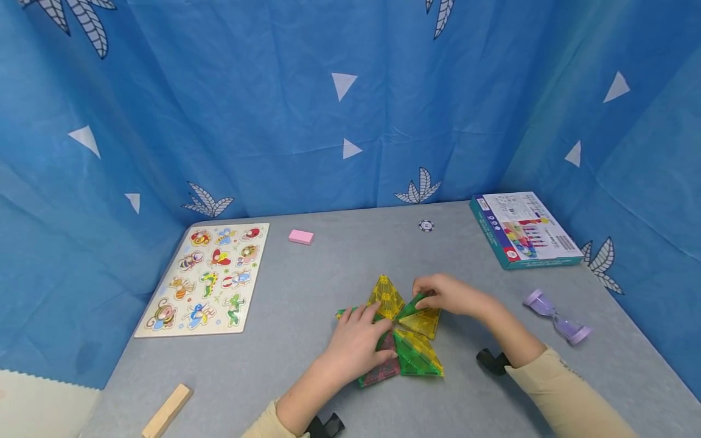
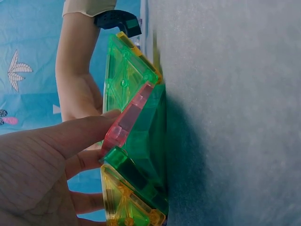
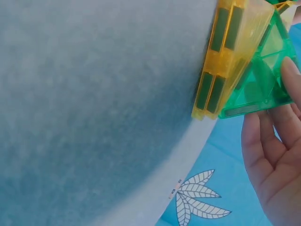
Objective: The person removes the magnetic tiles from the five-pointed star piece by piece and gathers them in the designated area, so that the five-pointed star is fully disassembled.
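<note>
Triangular see-through magnetic tiles in yellow, green and pink are grouped in a star-like ring on the grey table. My left hand lies spread over the ring's left side. Its thumb touches a pink tile, while its other fingers reach across green and yellow tiles. On the ring's right side, my right hand pinches a green triangular magnetic tile, tilted up beside flat-lying yellow tiles. A yellow tile points away at the back; a green tile slopes at the front. The left hand partly hides the tiles beneath it.
A wooden picture puzzle lies left, with a pink eraser-like block nearby. A wooden block sits front left. Rightward are a flat box and a purple sand timer. A round chip lies behind.
</note>
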Available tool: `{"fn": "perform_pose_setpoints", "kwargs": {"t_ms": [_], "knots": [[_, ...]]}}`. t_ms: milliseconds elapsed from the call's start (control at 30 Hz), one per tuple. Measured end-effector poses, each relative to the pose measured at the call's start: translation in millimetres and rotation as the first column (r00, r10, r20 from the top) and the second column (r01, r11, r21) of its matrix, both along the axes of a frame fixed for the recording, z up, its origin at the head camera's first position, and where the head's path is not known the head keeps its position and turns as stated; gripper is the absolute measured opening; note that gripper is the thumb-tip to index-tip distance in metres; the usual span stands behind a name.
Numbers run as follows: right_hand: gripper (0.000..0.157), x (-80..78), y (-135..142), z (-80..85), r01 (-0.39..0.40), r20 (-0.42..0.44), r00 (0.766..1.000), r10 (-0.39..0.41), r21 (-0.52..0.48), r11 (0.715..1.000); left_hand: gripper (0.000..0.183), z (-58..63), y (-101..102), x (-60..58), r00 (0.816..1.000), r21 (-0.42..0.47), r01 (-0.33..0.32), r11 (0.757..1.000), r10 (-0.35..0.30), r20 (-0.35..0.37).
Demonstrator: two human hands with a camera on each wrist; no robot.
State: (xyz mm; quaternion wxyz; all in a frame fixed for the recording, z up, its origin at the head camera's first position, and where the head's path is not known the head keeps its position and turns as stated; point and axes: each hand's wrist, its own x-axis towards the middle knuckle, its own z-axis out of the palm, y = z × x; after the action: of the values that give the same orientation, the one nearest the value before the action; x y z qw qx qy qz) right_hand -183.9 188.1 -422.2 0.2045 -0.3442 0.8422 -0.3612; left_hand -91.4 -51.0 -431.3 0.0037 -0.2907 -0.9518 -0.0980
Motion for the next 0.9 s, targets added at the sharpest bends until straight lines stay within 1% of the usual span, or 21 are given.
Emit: {"fn": "perform_pose_setpoints", "kwargs": {"t_ms": [100, 333, 500, 600, 700, 900], "knots": [[0.004, -0.8, 2, 2.3, 0.004, 0.02, 1.0, -0.004, -0.028, 1.0, 0.042, -0.3, 0, -0.2, 1.0, -0.002, 0.001, 1.0, -0.001, 0.0], [0.005, -1.0, 7, 6.7, 0.052, 0.091, 0.995, -0.043, -0.104, 0.993, 0.04, -1.1, 0, -0.4, 1.0, 0.002, -0.001, 1.0, 0.001, 0.001], [0.004, -0.9, 10, 9.5, 0.039, 0.124, 0.992, -0.016, -0.18, 0.983, 0.04, -1.0, 0, -0.6, 1.0, 0.007, 0.0, 1.0, 0.0, -0.004], [0.005, 0.1, 10, 12.1, 0.024, 0.129, 0.992, 0.006, -0.229, 0.973, 0.04, -1.1, 0, -0.5, 1.0, 0.006, -0.001, 1.0, 0.001, -0.003], [0.006, 1.7, 10, 16.6, 0.027, 0.124, 0.992, 0.005, -0.263, 0.964, 0.04, -1.3, 0, -0.3, 1.0, 0.004, -0.001, 1.0, 0.001, -0.003], [0.008, 3.5, 10, 24.5, 0.095, 0.117, 0.991, -0.061, -0.309, 0.946, 0.04, -0.6, 0, 0.1, 1.0, -0.004, -0.002, 1.0, 0.002, 0.001]]}}
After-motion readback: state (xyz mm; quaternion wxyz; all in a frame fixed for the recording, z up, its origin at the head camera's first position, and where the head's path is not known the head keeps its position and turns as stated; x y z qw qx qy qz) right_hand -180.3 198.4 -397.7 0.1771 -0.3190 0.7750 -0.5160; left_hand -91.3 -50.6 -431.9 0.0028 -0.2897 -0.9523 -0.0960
